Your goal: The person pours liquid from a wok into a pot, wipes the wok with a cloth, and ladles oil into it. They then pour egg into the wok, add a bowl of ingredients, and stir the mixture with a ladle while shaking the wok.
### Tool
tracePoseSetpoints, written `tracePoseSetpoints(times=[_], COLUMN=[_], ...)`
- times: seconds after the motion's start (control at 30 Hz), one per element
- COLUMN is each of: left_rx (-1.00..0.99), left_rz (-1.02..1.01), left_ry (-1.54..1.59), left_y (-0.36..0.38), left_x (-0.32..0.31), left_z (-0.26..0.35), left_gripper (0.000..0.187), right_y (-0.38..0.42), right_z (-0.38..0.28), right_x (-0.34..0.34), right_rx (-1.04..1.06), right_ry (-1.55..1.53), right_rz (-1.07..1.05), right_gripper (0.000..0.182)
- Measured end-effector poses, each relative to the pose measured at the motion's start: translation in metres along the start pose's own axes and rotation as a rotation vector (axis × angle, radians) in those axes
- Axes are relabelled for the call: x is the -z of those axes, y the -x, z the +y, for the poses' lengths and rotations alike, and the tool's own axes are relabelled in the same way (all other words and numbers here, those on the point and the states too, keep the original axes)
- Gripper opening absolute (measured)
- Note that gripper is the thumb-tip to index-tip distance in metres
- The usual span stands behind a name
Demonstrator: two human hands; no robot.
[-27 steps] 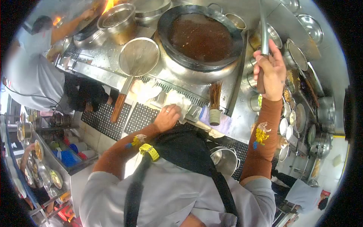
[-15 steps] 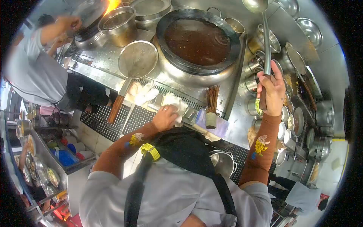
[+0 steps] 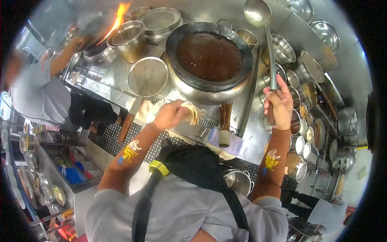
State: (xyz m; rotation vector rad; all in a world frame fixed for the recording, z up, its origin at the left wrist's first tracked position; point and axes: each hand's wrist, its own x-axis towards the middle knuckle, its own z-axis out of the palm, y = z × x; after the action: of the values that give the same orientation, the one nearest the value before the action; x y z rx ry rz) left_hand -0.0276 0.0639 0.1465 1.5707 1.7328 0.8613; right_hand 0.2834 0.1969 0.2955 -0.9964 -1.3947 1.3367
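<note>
My right hand [image 3: 281, 103] is closed around the wooden handle of a long metal ladle [image 3: 258, 13], whose bowl is raised to the right of the wok's far edge. Pinched in my left hand [image 3: 168, 115] is a folded whitish cloth [image 3: 194, 113], held over the front ledge of the stove. Ahead of both hands sits a large black wok [image 3: 172, 50] full of dark brown liquid. A round mesh strainer [image 3: 148, 76] with a wooden handle lies left of the wok. The bamboo wok brush [image 3: 225, 121] is between my hands, on the front ledge.
Tall flames [image 3: 120, 16] rise at a burner on the left, where a co-worker [image 3: 40, 84] stands. Metal pots [image 3: 135, 44] stand behind the strainer. Several bowls and containers [image 3: 300, 143] line the right side. A metal pot [image 3: 238, 181] is below the counter. Another person [image 3: 328, 211] is at lower right.
My left hand has lifted the cloth off the ledge and moved it forward. The ladle and my right hand have shifted left and slightly nearer. The flame on the left looks taller.
</note>
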Motion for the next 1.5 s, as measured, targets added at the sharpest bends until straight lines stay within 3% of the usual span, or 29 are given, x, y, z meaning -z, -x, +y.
tracePoseSetpoints(times=[0.03, 0.13, 0.17, 0.27, 0.4, 0.43, 0.53, 0.57, 0.67, 0.77, 0.87, 0.9, 0.93, 1.0, 1.07, 1.1, 1.23, 1.3, 1.33, 1.4, 1.5], left_rx=[0.008, 0.056, 0.2, 0.635, 0.577, 0.485, 0.321, 0.253, 0.233, 0.072, 0.132, 0.15, 0.148, 0.129, 0.362, 0.39, 0.544, 0.623, 0.688, 0.708, 0.693], left_rz=[-0.008, 0.183, 0.18, 0.052, 0.159, 0.235, 0.406, 0.467, 0.69, 0.7, 0.648, 0.662, 0.646, 0.615, 0.565, 0.448, -0.157, -0.147, -0.198, -0.232, -0.175], left_ry=[-0.035, 0.516, 0.901, 1.453, 1.457, 1.404, 1.388, 1.414, 0.969, 0.837, 1.209, 1.284, 1.272, 1.243, 1.462, 1.539, 1.751, 1.684, 1.693, 1.694, 1.694], left_y=[0.002, -0.011, -0.014, -0.016, -0.032, -0.048, -0.075, -0.08, -0.091, -0.127, -0.121, -0.108, -0.103, -0.102, -0.122, -0.129, -0.137, -0.146, -0.155, -0.161, -0.157], left_x=[0.006, -0.016, -0.019, -0.002, -0.009, -0.02, -0.02, -0.021, -0.024, -0.055, -0.045, -0.033, -0.033, -0.027, -0.028, -0.027, -0.016, -0.017, -0.021, -0.024, -0.026], left_z=[0.003, -0.063, -0.074, -0.067, -0.074, -0.102, -0.075, -0.049, -0.005, -0.033, -0.01, 0.011, 0.011, 0.012, -0.013, -0.023, -0.03, -0.026, -0.033, -0.04, -0.036], left_gripper=[0.025, 0.026, 0.025, 0.028, 0.026, 0.023, 0.009, 0.013, 0.019, 0.025, 0.027, 0.021, 0.021, 0.023, 0.022, 0.022, 0.018, 0.017, 0.017, 0.015, 0.012], right_y=[0.002, 0.007, 0.009, 0.012, 0.017, 0.017, 0.016, 0.016, 0.014, 0.007, -0.016, -0.027, -0.042, -0.102, -0.115, -0.124, -0.18, -0.202, -0.205, -0.189, -0.215], right_z=[-0.001, 0.0, 0.001, 0.006, 0.008, 0.009, 0.011, 0.011, 0.012, 0.018, 0.057, 0.07, 0.082, 0.139, 0.092, 0.072, 0.038, 0.025, 0.011, -0.033, -0.018], right_x=[0.001, 0.006, 0.008, 0.014, 0.016, 0.017, 0.017, 0.017, 0.014, 0.015, 0.018, 0.022, 0.03, 0.059, 0.028, 0.014, 0.007, 0.009, 0.004, -0.036, -0.032], right_rx=[-0.005, -0.016, -0.023, -0.035, -0.057, -0.063, -0.075, -0.077, -0.081, -0.029, 0.102, 0.03, 0.029, 0.535, 0.269, 0.124, 0.168, 0.246, 0.187, -0.146, -0.109], right_ry=[0.012, 0.025, 0.03, 0.033, 0.045, 0.046, 0.055, 0.056, 0.081, 0.098, 0.238, 0.227, 0.467, 0.94, 1.079, 1.143, 1.325, 1.373, 1.428, 1.456, 1.736], right_rz=[-0.004, -0.002, -0.001, 0.0, 0.008, 0.01, 0.015, 0.011, 0.005, 0.004, -0.006, 0.002, 0.044, 0.213, 0.195, 0.189, 0.048, -0.075, -0.125, -0.132, -0.189], right_gripper=[0.067, 0.067, 0.067, 0.066, 0.065, 0.065, 0.065, 0.065, 0.066, 0.067, 0.071, 0.07, 0.064, 0.055, 0.052, 0.051, 0.045, 0.04, 0.038, 0.034, 0.029])
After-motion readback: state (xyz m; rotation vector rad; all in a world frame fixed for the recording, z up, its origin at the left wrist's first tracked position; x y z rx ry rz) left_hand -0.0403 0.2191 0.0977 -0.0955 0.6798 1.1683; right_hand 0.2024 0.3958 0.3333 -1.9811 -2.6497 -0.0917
